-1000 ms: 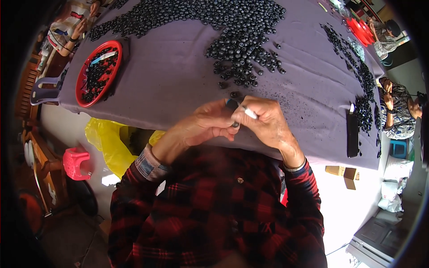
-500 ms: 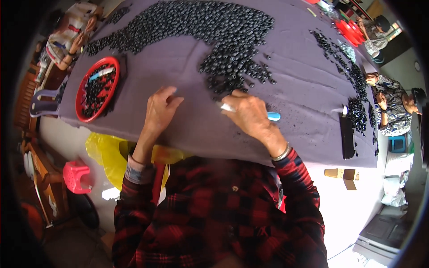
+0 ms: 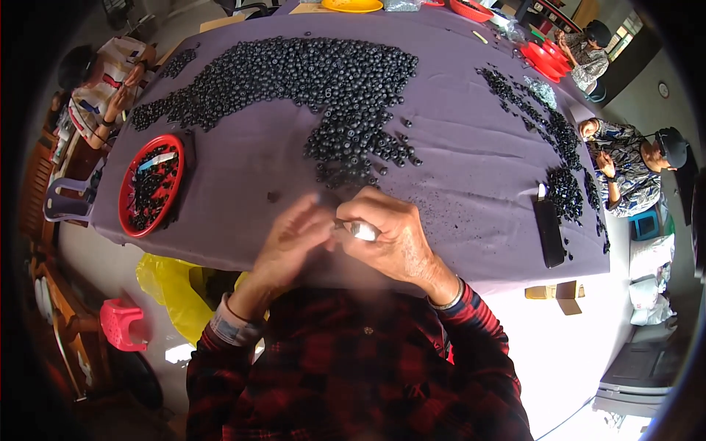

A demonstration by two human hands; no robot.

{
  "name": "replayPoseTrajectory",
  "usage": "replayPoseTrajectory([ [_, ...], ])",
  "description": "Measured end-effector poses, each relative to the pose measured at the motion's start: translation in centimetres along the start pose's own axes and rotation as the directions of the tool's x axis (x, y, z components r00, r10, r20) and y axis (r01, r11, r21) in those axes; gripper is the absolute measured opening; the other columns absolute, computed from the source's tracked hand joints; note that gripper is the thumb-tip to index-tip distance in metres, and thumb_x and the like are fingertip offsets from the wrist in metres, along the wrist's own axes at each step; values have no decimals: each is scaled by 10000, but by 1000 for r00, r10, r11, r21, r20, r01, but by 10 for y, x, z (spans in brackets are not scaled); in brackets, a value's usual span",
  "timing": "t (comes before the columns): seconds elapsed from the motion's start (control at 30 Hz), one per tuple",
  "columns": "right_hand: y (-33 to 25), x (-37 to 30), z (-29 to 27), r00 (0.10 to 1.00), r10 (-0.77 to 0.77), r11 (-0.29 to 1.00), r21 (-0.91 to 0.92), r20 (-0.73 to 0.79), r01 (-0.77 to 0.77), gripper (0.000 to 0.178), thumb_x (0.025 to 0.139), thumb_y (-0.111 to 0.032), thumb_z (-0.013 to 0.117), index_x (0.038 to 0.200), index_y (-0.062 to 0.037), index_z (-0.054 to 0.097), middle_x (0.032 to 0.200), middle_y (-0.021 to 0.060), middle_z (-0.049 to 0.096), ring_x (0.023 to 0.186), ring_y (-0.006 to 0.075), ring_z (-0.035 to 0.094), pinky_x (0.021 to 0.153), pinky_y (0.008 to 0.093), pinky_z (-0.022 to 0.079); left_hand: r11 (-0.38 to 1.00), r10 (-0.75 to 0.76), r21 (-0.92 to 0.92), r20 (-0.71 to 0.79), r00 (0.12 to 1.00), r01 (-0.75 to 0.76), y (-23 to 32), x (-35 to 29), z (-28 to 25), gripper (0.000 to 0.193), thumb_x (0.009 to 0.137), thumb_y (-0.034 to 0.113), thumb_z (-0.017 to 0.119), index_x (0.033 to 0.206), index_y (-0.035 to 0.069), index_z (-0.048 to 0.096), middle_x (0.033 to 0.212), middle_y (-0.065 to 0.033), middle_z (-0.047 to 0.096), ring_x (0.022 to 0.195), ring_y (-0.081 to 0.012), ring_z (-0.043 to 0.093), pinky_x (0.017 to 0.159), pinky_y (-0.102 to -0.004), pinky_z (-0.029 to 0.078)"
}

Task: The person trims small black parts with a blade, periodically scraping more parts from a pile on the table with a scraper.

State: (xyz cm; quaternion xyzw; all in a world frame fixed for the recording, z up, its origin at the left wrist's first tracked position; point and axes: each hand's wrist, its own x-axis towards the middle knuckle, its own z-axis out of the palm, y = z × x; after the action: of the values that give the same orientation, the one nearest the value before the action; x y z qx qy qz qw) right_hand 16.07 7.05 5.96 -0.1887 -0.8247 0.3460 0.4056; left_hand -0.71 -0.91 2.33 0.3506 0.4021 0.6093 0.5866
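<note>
**Two hands meet over a small pale tool at the edge of a bead-strewn tabletop**

Seen from above, a person in a red and black checked shirt sits at a tabletop covered with a purple-grey cloth. Both hands are raised together just in front of the chest, near the tabletop's close edge.

The right hand is curled, its fingers closed around a small pale tool, of which a short whitish length shows between the hands. The left hand comes in from the other side with its fingers drawn together, their tips touching the tool's end. The left hand is blurred, so whether it pinches something small there cannot be told.

Just beyond the hands lies a dense heap of small dark round beads. It widens into a long band stretching across the cloth toward the far left. A second trail of dark beads runs down the right side.

On the left of the tabletop sits a red round tray, holding more dark beads. On the right lies a flat black bar. A yellow bag hangs below the tabletop's edge, and a pink stool stands on the floor. Other people sit at the left and right sides.
</note>
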Motion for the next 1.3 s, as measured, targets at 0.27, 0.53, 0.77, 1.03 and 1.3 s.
replayPoseTrajectory([
  [0.27,3,-5,-5,999,39,994,101,-9,-38,187,732,-25,723,894,-22,630,827,76,591,697,231,599,622,326,496,931,-83,-344,130,988,123,0,3,33,287,939,125,560,1215,107,483,1036,-19,609,900,-113,576,759,-278,468],
  [0.53,-2,-5,-7,997,-1,987,160,76,-11,208,765,-69,757,950,-43,666,842,65,594,725,206,626,630,317,504,942,-68,-305,227,972,137,-4,2,9,262,929,128,580,1182,103,518,1029,-7,612,915,-97,586,788,-264,488],
  [0.77,-8,-9,-11,991,4,998,64,131,-12,254,729,-69,777,960,-54,670,843,46,598,726,212,629,633,328,509,966,-161,-168,193,968,194,4,-2,5,272,872,82,660,1123,94,556,983,-3,625,904,-96,592,752,-266,499],
  [1.03,-14,-8,-13,992,42,994,93,123,-54,218,753,-58,771,953,-48,686,808,34,601,724,150,592,629,285,472,950,-80,-285,177,981,129,0,-4,16,277,880,58,633,1139,74,536,964,-20,632,869,-113,619,743,-263,504],
  [1.3,-12,-13,-11,994,38,994,97,99,-48,227,753,-79,772,963,-54,688,809,46,606,713,187,620,617,318,503,931,-75,-335,208,975,143,-2,-5,18,326,895,34,581,1208,57,495,1044,-46,618,920,-132,625,756,-269,524],
])
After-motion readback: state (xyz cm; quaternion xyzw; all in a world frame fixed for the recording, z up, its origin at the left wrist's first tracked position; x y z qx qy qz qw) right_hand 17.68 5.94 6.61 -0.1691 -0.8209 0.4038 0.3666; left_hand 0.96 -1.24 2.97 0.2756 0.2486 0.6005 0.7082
